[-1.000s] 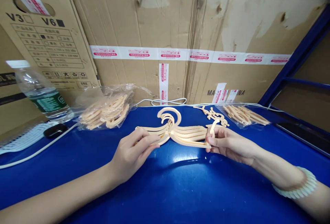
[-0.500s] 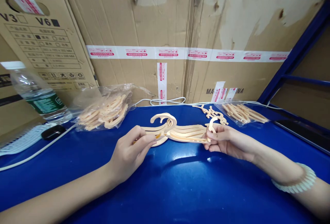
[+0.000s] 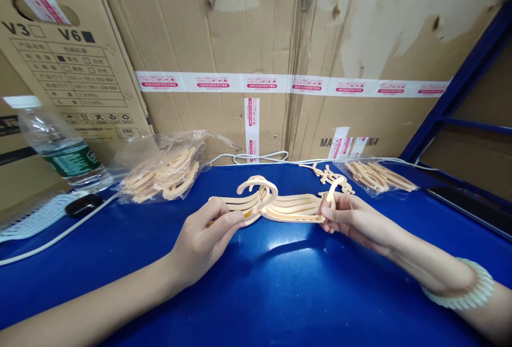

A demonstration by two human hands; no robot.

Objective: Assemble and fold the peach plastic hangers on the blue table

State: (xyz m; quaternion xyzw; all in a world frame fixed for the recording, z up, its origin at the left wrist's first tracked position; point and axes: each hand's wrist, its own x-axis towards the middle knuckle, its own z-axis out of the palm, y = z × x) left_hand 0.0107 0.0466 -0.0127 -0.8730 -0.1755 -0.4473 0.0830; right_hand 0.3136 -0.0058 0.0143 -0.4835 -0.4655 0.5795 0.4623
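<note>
A beige plastic clothes hanger [image 3: 294,217] is held above the blue table, its hook standing upward. Its left arm is gripped by my left hand [image 3: 210,232], fingers closed round it near the middle. My right hand [image 3: 352,216] pinches a small curved beige hook piece [image 3: 335,189] at the hanger's right end; fingers hide part of where the two meet. Behind the held hanger lie several similar hangers [image 3: 298,202], close together. Loose beige hook pieces [image 3: 330,177] are heaped just beyond my right hand.
Clear bags of beige parts lie at left [image 3: 164,174] and right [image 3: 378,174]. Far left stand a water bottle [image 3: 68,147], a black object [image 3: 83,206] and a white slotted item [image 3: 38,216]. Cardboard [image 3: 224,27] walls the back; a dark flat device [image 3: 472,208] rests at right.
The held hanger has tilted a little, its hook shifting slightly to the right. My right hand with the hook piece has moved slightly right and up. Both hands keep their grip.
</note>
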